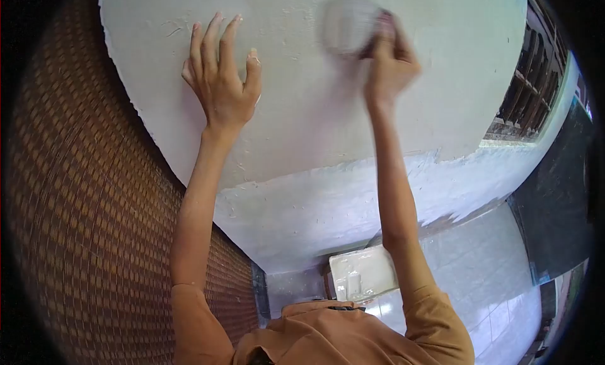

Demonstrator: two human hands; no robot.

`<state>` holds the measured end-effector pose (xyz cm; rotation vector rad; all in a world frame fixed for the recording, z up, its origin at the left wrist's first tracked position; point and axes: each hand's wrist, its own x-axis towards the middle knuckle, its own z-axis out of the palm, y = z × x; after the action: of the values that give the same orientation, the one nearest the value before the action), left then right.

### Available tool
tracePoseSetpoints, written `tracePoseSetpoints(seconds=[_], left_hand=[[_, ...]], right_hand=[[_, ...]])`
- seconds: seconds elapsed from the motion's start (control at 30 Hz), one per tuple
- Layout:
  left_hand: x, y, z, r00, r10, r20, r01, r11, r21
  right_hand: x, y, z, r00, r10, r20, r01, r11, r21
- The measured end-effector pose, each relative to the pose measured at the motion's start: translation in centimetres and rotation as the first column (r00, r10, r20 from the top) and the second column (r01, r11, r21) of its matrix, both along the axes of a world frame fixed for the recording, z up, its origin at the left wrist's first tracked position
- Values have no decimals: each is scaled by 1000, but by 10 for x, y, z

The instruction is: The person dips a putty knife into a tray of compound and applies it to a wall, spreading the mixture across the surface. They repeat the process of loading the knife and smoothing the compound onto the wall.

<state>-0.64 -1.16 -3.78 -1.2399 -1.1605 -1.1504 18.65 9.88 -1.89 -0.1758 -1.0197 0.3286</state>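
Note:
My left hand lies against the pale wall with its fingers spread, and white smears show on the thumb and fingertips. Farther right, my right hand is closed on the edge of a whitish, flat, round-cornered tool. Motion blurs this tool, so its exact kind cannot be made out. It is at the wall surface, to the right of my left hand. Small ridges and flecks mark the coating around both hands. Below, the coating ends in a ragged edge above a whiter band of wall.
A woven brown panel runs along the left side. Below stands a white rectangular container on the shiny tiled floor. At right are a barred window and a dark panel.

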Motion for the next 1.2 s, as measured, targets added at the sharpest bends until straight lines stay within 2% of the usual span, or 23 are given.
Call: tracePoseSetpoints(seconds=[0.03,0.07,0.1,0.17,0.23,0.3,0.37,0.43,0.47,0.5,0.57,0.63,0.7,0.77,0.83,0.9,0.97,1.0,1.07,1.1,1.13,1.17,1.2], left_hand=[[-3,-2,-1,1000,10,6,-10,1000,10],[-7,-3,-3,1000,17,0,-17,1000,21],[-11,-5,-4,1000,23,-10,-23,999,30],[-14,-4,-3,1000,26,-1,-26,999,31],[-9,2,-1,1000,2,-5,-1,1000,19],[-2,5,2,1000,-5,10,4,999,35],[2,6,1,1000,-13,-15,14,1000,27],[-1,1,-2,1000,-8,-22,9,999,33],[-3,-3,-4,1000,-5,-20,5,1000,27],[-4,-5,-5,1000,-2,-20,2,1000,20],[-8,-4,-4,1000,9,-15,-9,1000,27],[-6,-1,-3,1000,0,-23,1,1000,20],[-1,3,2,1000,-25,5,25,999,31],[2,3,2,1000,-23,-10,24,999,22],[-3,-2,1,1000,-1,-8,2,1000,22],[-13,-7,1,1000,21,-17,-21,998,51],[-23,-11,2,999,36,-13,-35,997,64],[-27,-12,5,999,36,-24,-34,996,80],[-28,-11,10,999,31,-30,-28,995,94],[-24,-8,11,999,28,-35,-24,993,115],[-19,-5,11,999,13,-42,-9,994,112],[-16,-4,11,999,7,-33,-4,994,105],[-15,-5,11,1000,7,-23,-5,995,100]], right_hand=[[19,3,4,996,8,-93,-11,999,-31],[34,-1,10,973,88,-215,-96,995,-26],[45,8,14,942,142,-305,-122,989,84],[47,-14,21,959,221,-176,-204,973,108],[17,-22,24,973,222,-60,-219,974,49],[-19,-24,21,976,171,132,-182,980,77],[-23,-18,25,974,193,118,-207,970,128],[11,11,28,998,-64,16,63,997,45],[25,5,32,986,100,-133,-93,994,56],[37,4,37,970,95,-225,-71,991,112],[39,-8,40,963,151,-224,-123,983,136],[14,-15,36,992,125,-2,-125,988,90],[-24,-32,32,927,334,172,-323,942,-93],[-28,-32,35,970,135,200,-129,991,-42],[10,10,37,980,-191,58,188,981,53],[54,23,35,980,36,-196,-30,999,35],[75,19,39,934,-47,-353,55,998,12],[71,12,39,960,97,-264,-47,981,191],[32,-10,34,978,157,-138,-149,987,64],[11,-12,30,997,69,20,-69,998,11],[-14,-13,28,992,2,124,-8,999,52],[-28,-35,30,975,107,195,-116,993,35],[-24,-26,30,987,56,150,-67,995,68]])
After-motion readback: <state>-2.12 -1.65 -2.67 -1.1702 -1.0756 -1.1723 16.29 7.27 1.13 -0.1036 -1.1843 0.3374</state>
